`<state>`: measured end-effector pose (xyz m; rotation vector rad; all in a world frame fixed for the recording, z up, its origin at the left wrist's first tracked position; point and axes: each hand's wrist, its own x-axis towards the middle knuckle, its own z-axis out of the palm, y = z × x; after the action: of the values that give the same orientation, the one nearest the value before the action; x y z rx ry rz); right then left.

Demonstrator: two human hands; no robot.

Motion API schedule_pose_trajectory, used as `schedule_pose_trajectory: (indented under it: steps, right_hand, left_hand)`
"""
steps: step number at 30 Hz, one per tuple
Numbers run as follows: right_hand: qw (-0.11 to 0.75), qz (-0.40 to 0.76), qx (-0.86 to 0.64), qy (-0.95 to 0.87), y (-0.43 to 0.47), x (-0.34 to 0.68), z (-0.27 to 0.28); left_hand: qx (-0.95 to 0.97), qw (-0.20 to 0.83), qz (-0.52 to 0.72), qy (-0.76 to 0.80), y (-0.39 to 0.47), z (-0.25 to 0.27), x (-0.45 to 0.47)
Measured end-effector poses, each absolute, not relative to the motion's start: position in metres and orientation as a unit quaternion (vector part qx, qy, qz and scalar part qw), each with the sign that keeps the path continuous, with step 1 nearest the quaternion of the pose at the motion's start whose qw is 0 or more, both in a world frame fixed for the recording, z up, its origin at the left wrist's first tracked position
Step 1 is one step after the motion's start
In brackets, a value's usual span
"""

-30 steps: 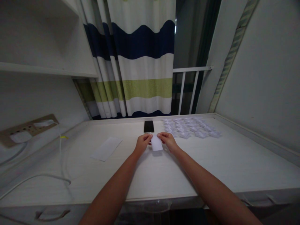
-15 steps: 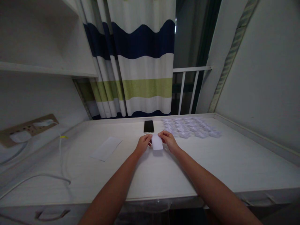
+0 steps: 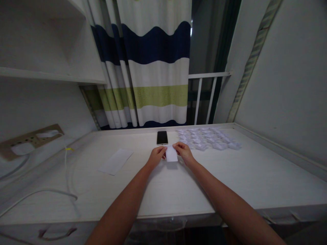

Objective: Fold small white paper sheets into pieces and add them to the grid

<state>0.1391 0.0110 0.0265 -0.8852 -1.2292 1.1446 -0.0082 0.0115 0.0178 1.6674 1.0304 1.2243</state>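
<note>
A small white piece of paper [image 3: 172,154] is held above the desk between both hands. My left hand [image 3: 156,156] pinches its upper left corner, fingers closed. At the upper right corner, my right hand [image 3: 184,152] grips it the same way. Just beyond the hands lies a dark smartphone [image 3: 162,137], flat on the desk. Several folded white paper pieces [image 3: 211,137] sit in rows behind and to the right of my right hand. To the left, a flat white sheet of paper [image 3: 117,162] rests on the desk, apart from my left hand.
The white desk [image 3: 176,194] runs to a raised back edge below a striped curtain [image 3: 160,75]. A power strip [image 3: 30,139] with plugs is at the left wall, and a white cable [image 3: 46,191] trails over the desk. A shelf [image 3: 51,75] overhangs the left side.
The held paper's lower edge has risen slightly. Both hands keep their pinch and have barely moved; the phone, sheet and folded pieces stay in place.
</note>
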Motion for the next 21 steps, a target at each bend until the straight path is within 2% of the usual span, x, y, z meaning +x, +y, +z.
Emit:
schedule_pose_trajectory:
  steps: [10,21]
  right_hand:
    - [0.594,0.478,-0.38,-0.524,0.0127,0.1401,0.0255]
    - [0.62,0.461,-0.39,-0.501,0.0147,0.1424,0.0254]
  left_hand:
    - [0.683,0.375,0.469,0.416,0.0082,0.0222,-0.0085]
    - [0.671,0.432,0.453,0.397,0.0137,0.0146,-0.0079]
